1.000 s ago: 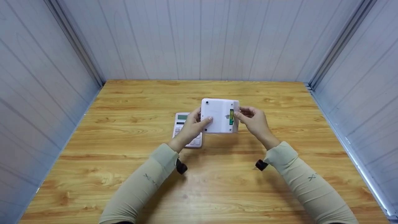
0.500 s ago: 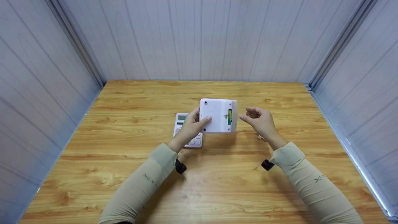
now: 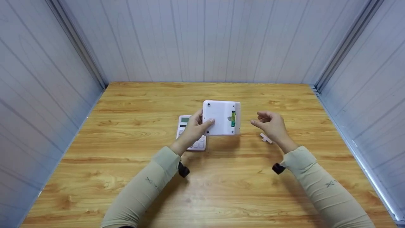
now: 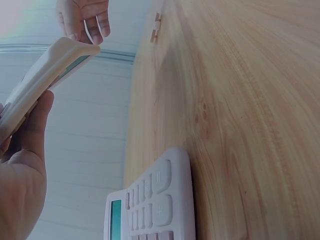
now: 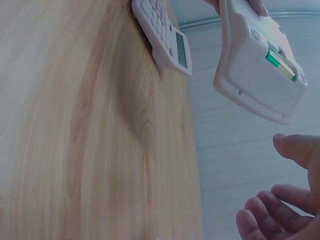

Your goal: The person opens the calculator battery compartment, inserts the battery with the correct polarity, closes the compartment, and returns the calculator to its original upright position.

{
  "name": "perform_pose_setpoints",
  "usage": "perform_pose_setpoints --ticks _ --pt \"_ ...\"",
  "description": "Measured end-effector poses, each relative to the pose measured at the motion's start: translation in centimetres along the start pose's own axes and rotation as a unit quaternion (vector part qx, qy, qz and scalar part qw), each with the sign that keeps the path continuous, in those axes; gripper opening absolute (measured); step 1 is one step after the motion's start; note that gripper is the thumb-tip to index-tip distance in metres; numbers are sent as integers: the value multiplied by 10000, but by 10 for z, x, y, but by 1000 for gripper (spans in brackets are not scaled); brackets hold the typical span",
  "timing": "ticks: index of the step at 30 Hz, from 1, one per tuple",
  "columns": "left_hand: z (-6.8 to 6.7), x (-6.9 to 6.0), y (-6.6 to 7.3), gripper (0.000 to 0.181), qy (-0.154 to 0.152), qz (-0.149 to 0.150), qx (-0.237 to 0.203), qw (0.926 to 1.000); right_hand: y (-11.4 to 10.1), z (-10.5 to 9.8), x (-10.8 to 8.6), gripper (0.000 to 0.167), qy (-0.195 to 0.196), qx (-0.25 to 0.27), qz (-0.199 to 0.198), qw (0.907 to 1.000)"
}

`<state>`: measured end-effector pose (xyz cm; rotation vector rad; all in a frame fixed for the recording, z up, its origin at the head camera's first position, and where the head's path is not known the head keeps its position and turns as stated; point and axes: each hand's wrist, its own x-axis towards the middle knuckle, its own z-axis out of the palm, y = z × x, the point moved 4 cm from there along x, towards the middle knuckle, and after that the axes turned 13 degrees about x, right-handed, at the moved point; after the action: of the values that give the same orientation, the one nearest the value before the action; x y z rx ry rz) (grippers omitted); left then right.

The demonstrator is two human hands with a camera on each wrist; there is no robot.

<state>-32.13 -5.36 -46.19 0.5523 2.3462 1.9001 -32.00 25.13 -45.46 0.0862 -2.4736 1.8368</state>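
My left hand (image 3: 194, 129) grips a white calculator (image 3: 218, 117) by its left edge, thumb across the back. The calculator is raised over the table with its underside toward the head view. In its uncovered battery slot sits a green and yellow battery (image 3: 233, 119), which the right wrist view shows closer. My right hand (image 3: 272, 126) hovers to the right of the calculator, apart from it, fingers loosely bent and holding nothing. A small pale battery cover (image 3: 266, 138) lies on the table just below that hand.
A second pale calculator (image 3: 198, 145) lies face up on the wooden table (image 3: 142, 183), partly hidden beneath my left hand and wrist. White panelled walls (image 3: 202, 41) border the table at the back and both sides.
My right hand has drawn away from the held calculator toward the right. The battery cover on the table has come into sight beside it. My left hand and calculator have shifted slightly left.
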Motion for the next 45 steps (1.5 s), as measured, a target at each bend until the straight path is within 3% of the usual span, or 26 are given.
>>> perform_pose_setpoints --ticks 16,30,39,45 --pt "-1 -1 -3 52 17 -75 60 10000 22 -18 -2 59 -166 -216 276 9992" --pt "-1 -1 -5 53 3 -21 60 10000 40 -27 0 59 -386 -774 301 9958" --pt "-1 0 -3 52 -19 -57 40 10000 48 -31 1 53 -685 -1046 318 9916" --pt "0 1 -4 52 -14 -69 37 10000 53 -31 -1 55 -972 -1112 579 9873"
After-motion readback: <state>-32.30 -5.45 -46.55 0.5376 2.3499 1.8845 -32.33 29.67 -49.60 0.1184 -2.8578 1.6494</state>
